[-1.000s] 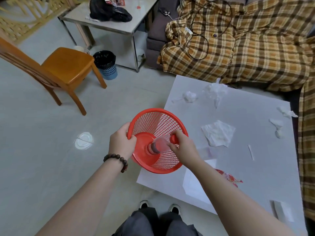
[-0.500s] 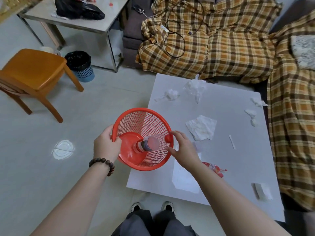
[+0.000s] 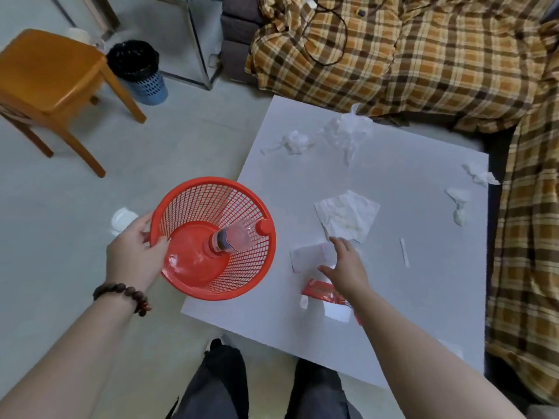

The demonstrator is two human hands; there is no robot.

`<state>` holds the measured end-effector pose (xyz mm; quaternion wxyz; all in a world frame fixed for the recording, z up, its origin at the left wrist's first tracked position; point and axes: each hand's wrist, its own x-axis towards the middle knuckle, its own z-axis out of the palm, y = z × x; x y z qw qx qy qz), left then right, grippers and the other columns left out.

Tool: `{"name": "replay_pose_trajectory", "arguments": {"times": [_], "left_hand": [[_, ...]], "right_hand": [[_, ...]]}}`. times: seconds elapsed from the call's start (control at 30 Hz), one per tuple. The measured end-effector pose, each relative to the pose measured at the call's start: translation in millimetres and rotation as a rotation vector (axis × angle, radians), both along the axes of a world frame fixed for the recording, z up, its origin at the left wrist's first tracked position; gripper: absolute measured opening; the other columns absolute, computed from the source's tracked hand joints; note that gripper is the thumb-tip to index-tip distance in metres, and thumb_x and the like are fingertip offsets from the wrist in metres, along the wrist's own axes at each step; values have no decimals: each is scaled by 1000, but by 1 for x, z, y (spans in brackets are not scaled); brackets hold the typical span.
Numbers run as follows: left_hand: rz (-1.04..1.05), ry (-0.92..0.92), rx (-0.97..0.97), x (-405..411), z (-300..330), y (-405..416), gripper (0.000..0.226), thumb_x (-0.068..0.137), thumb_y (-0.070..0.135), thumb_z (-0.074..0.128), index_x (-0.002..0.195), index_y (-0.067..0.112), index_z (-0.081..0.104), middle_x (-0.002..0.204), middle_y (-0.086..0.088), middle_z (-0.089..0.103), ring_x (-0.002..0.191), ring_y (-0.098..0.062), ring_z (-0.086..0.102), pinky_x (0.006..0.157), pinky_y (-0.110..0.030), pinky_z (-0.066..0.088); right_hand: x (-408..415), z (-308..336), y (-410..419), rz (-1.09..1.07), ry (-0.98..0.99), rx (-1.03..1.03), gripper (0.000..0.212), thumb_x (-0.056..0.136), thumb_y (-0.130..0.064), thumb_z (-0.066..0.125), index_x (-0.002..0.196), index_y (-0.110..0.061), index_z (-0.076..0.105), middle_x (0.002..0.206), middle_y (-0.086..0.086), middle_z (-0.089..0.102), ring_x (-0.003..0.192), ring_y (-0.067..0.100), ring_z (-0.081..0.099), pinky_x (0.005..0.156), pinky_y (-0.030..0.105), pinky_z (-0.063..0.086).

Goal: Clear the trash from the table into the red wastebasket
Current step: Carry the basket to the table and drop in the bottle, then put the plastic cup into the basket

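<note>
My left hand (image 3: 136, 252) grips the rim of the red mesh wastebasket (image 3: 193, 204), held tilted at the white table's (image 3: 408, 267) left edge. A clear plastic bottle (image 3: 233, 237) lies inside the basket. My right hand (image 3: 346, 266) hovers open over a small paper slip (image 3: 308, 255), just above a red wrapper (image 3: 322, 291). A flat tissue (image 3: 346, 216) lies beyond the hand. Crumpled tissues (image 3: 295, 142) and a clear plastic bag (image 3: 348, 131) sit at the far side. More tissue scraps (image 3: 458, 201) lie at the right edge, with a thin white strip (image 3: 404, 257) nearby.
A plaid-covered sofa (image 3: 423, 55) borders the table at the back and right. An orange wooden chair (image 3: 51, 83) and a blue bin with a black liner (image 3: 137, 71) stand on the floor at left. A white lid (image 3: 122, 220) lies on the floor by the basket.
My right hand let go of the bottle in the basket and moved right, out over the paper slip on the table. The left hand kept hold of the basket.
</note>
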<state>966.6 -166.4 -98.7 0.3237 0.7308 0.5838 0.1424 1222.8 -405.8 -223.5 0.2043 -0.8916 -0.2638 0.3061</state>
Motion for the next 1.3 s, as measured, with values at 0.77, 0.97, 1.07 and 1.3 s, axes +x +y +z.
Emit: {"name": "replay_pose_trajectory", "arguments": {"times": [0.77, 0.97, 1.07, 1.3], "left_hand": [[375, -34, -38, -8, -15, -105, 42, 83, 2, 60, 119, 21, 67, 84, 4, 71, 66, 5, 64, 61, -7, 43], [343, -134, -69, 9, -6, -122, 41, 82, -3, 60, 116, 19, 68, 69, 19, 59, 51, 19, 55, 44, 1, 35], [311, -156, -72, 19, 0, -130, 39, 82, -2, 59, 109, 24, 69, 69, 14, 63, 56, 6, 61, 55, -7, 45], [248, -215, -60, 34, 14, -145, 36, 84, 4, 56, 85, 39, 62, 70, 12, 66, 73, -16, 63, 60, -9, 45]], "right_hand": [[29, 62, -7, 188, -60, 316, 56, 78, -26, 71, 128, -26, 46, 131, -4, 51, 123, 18, 44, 89, 25, 32], [-14, 130, 1, 264, -43, 481, 56, 76, -32, 72, 126, -24, 48, 125, -3, 54, 116, 13, 47, 90, 20, 30], [-40, 139, 7, 324, 8, 483, 58, 75, -33, 71, 127, -21, 48, 125, -2, 54, 114, 14, 48, 88, 21, 33], [-77, 127, 16, 377, 7, 400, 54, 76, -35, 69, 122, -17, 47, 120, 3, 58, 109, 20, 53, 86, 34, 46]]}}
